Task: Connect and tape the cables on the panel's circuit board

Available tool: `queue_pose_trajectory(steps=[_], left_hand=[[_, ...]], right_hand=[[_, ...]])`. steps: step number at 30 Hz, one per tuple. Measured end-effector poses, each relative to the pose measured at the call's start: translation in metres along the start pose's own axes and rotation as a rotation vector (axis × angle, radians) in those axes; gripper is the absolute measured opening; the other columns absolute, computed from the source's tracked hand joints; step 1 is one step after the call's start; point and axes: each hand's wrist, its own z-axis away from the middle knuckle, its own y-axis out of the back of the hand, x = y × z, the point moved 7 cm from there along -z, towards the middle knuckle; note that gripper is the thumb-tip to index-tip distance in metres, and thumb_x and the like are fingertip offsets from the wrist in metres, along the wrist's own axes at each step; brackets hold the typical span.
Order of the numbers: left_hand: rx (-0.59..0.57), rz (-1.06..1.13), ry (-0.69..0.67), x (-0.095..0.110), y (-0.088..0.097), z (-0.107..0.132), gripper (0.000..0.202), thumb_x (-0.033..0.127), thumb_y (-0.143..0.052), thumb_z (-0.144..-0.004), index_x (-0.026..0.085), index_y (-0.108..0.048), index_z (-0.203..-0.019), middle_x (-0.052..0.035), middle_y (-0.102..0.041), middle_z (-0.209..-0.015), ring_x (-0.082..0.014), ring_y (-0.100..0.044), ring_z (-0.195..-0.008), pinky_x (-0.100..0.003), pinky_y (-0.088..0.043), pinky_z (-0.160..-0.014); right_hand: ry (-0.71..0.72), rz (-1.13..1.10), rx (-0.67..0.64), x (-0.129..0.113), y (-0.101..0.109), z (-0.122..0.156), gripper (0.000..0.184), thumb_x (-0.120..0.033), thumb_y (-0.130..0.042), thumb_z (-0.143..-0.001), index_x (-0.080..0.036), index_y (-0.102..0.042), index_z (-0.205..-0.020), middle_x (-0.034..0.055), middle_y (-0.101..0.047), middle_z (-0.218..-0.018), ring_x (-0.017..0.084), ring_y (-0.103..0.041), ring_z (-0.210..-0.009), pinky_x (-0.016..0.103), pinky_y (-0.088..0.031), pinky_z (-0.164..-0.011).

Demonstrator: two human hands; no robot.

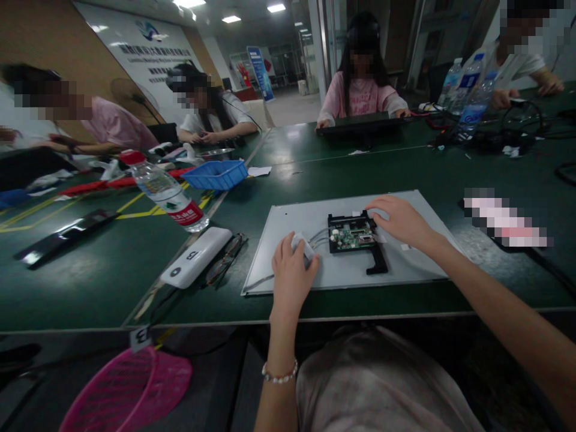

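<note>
Lighting is dim overall, with a cool green cast. Source: ceiling lights (275,8), far beyond the right hand (400,221), blown out white. Pale glare streaks the table (306,153) beyond both hands; the grey panel (288,225) under them is the brightest surface. A soft shadow lies just beneath the left hand (291,273). Below the wrists, detail sinks into dark. Edges bow outward; far figures (360,90) are soft.

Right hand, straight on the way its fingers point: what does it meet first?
The green circuit board; the right hand seems to touch its upper right edge, though depth is unclear. The left hand grips a small white part.
</note>
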Motion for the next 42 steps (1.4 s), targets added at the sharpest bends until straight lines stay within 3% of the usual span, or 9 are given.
queue_pose_trajectory(steps=[6,16,22,30,37,42], left_hand=[[-0.037,0.028,-0.033,0.001,-0.003,-0.002,0.035,0.030,-0.055,-0.086,0.015,-0.057,-0.117,-0.0144,-0.054,-0.126,-0.0300,-0.049,-0.119,-0.045,-0.039,-0.103],[-0.114,0.056,-0.029,0.000,-0.008,-0.001,0.040,0.030,-0.048,-0.090,0.013,-0.052,-0.125,-0.0153,-0.051,-0.135,-0.0269,-0.050,-0.123,-0.043,-0.039,-0.105],[-0.129,0.060,-0.025,0.003,-0.005,-0.001,0.040,0.029,-0.047,-0.090,0.012,-0.050,-0.127,-0.0148,-0.051,-0.137,-0.0260,-0.047,-0.127,-0.042,-0.037,-0.106],[-0.084,0.079,-0.016,0.002,-0.005,0.002,0.044,0.033,-0.051,-0.089,0.013,-0.044,-0.128,-0.0162,-0.054,-0.132,-0.0268,-0.050,-0.124,-0.043,-0.038,-0.105],[-0.021,0.117,0.007,0.001,0.001,0.002,0.042,0.036,-0.057,-0.086,0.017,-0.046,-0.122,-0.0177,-0.045,-0.137,-0.0317,-0.045,-0.127,-0.048,-0.038,-0.103],[0.121,0.231,-0.028,0.007,0.018,0.001,0.038,0.033,-0.054,-0.089,0.018,-0.045,-0.123,-0.0160,-0.043,-0.135,-0.0282,-0.041,-0.129,-0.046,-0.035,-0.107]], right_hand=[[-0.010,0.003,-0.011,-0.002,0.001,0.000,0.028,-0.020,-0.044,-0.089,-0.018,-0.067,-0.105,0.0087,-0.066,-0.109,0.024,-0.060,-0.103,0.042,-0.047,-0.092],[-0.061,-0.025,-0.052,0.001,0.002,-0.001,0.028,-0.021,-0.046,-0.087,-0.018,-0.069,-0.104,0.0082,-0.069,-0.107,0.023,-0.062,-0.099,0.039,-0.048,-0.088],[-0.221,-0.168,-0.207,0.024,0.001,0.004,0.022,-0.023,-0.052,-0.082,-0.018,-0.072,-0.092,0.0067,-0.073,-0.092,0.021,-0.067,-0.084,0.032,-0.051,-0.078],[-0.293,-0.288,-0.511,0.033,-0.015,0.016,0.020,-0.026,-0.063,-0.074,-0.021,-0.072,-0.090,0.0035,-0.074,-0.087,0.020,-0.067,-0.081,0.031,-0.052,-0.074],[-0.300,-0.280,-0.538,0.028,-0.019,0.016,0.020,-0.032,-0.067,-0.071,-0.020,-0.072,-0.086,0.0025,-0.072,-0.078,0.018,-0.065,-0.072,0.028,-0.050,-0.066],[-0.316,-0.280,-0.553,0.032,-0.023,0.016,0.019,-0.031,-0.066,-0.071,-0.020,-0.072,-0.085,0.0030,-0.072,-0.081,0.019,-0.066,-0.075,0.029,-0.050,-0.067]])
